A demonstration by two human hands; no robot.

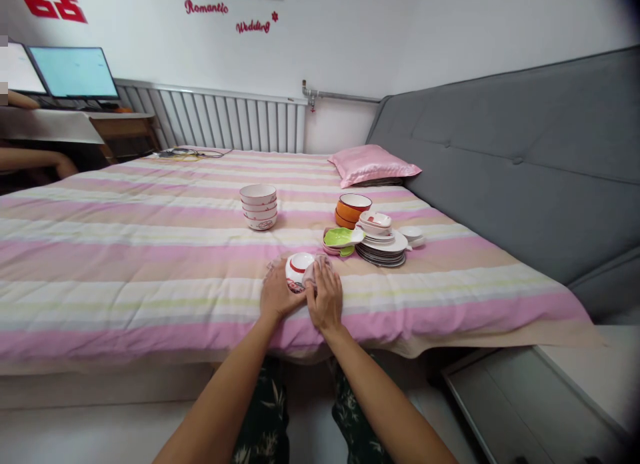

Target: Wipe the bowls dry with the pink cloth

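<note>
On the striped bedspread near the bed's front edge, a white bowl (pixel 299 263) with a red ring and patterned side is tipped with its base up. My left hand (pixel 281 292) is closed round its left side. With fingers together, my right hand (pixel 325 296) presses a pale cloth (pixel 311 273) against the bowl's right side. A bit of the cloth also shows past my left fingers. Behind my hands stands a stack of white patterned bowls (pixel 259 207). To the right are orange bowls (pixel 346 212), green leaf-shaped dishes (pixel 340 237) and a pile of plates (pixel 383 256).
A pink pillow (pixel 374 164) lies by the grey headboard (pixel 515 144). Cables (pixel 193 154) rest on the bed's far side. At left, a person's arm (pixel 35 160) shows by a desk (pixel 123 117) with monitors (pixel 74 72). A nightstand (pixel 530 404) is at lower right.
</note>
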